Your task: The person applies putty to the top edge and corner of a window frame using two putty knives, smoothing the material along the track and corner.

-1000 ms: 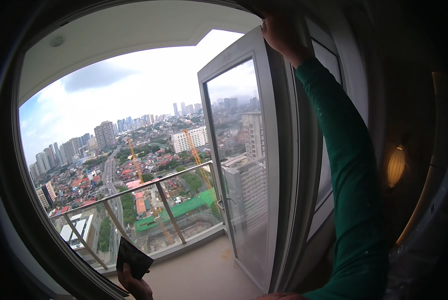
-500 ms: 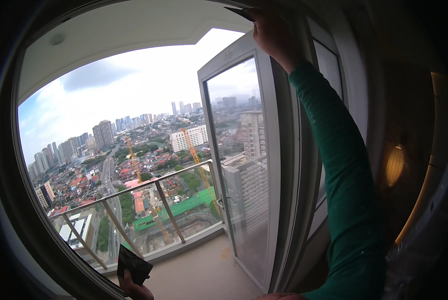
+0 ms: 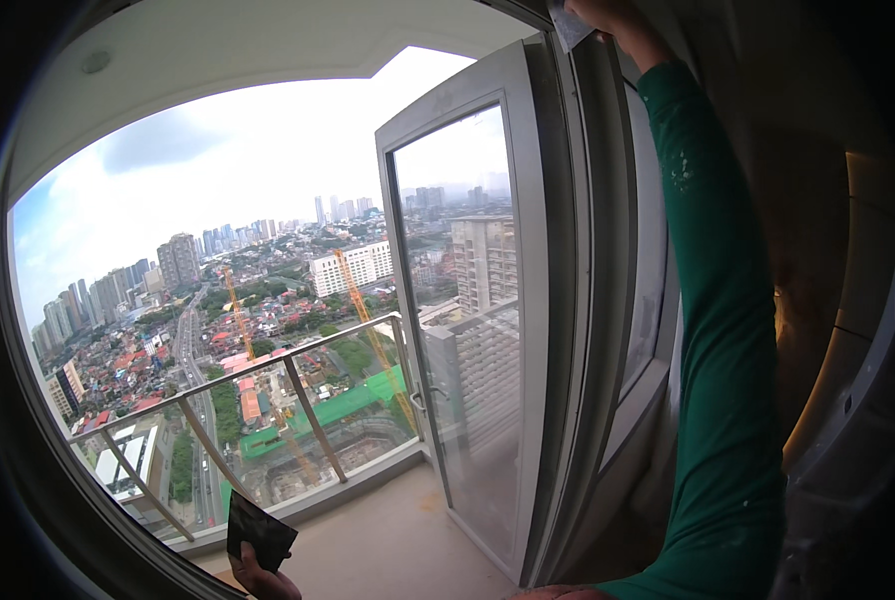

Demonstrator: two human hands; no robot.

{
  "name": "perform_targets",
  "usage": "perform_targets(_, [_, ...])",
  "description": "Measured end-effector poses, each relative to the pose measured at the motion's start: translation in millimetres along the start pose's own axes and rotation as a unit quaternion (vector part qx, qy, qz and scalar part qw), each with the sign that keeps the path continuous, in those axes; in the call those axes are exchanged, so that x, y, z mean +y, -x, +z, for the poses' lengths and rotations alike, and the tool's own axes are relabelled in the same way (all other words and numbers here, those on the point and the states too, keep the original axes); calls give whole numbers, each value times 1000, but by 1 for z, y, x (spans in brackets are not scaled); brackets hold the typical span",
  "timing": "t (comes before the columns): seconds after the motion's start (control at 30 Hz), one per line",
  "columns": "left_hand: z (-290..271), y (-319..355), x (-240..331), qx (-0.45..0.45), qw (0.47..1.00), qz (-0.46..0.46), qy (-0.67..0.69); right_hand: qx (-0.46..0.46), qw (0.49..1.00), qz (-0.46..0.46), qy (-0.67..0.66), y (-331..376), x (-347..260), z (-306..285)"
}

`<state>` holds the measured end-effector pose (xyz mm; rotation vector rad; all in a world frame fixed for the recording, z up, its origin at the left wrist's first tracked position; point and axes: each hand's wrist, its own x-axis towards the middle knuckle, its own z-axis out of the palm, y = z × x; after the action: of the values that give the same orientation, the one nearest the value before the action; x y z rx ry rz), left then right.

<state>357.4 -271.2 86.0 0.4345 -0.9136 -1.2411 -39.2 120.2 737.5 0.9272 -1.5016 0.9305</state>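
Observation:
At the bottom left, my left hand (image 3: 260, 577) is closed on a flat, dark, square-cornered plate (image 3: 258, 527), its thumb lying across the face. My right arm, in a green sleeve with pale specks, reaches up to the top of the door frame (image 3: 590, 180). Up there my right hand (image 3: 623, 22) grips a thin grey flat plate (image 3: 572, 28), partly cut off by the picture's upper edge. The plate appears to be at the frame's upper corner; whether it touches the surface I cannot tell. What kind of tool either plate is does not show clearly.
A glazed door (image 3: 463, 300) with a grey frame stands swung outward onto a balcony (image 3: 388, 530). Beyond it runs a metal railing (image 3: 258, 370) above a city far below. A window ledge (image 3: 636, 410) lies beside my right arm, and a lit lamp glows behind it.
My right hand has moved right and up along the frame, turning its plate so a paler face shows. The view has shifted slightly; my left hand keeps its hold.

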Motion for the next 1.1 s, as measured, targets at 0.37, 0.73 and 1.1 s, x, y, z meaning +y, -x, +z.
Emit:
perform_targets(0.37, [-13,-14,-9,2,1000,0,-14,13,990,109,-87,-32,-28,21])
perform_targets(0.73, [-23,-27,-10,12,1000,4,-4,27,992,119,13,-22,-88,26])
perform_targets(1.1, [-38,-30,-11,23,1000,2,-10,25,990,129,-51,-25,-42,22])
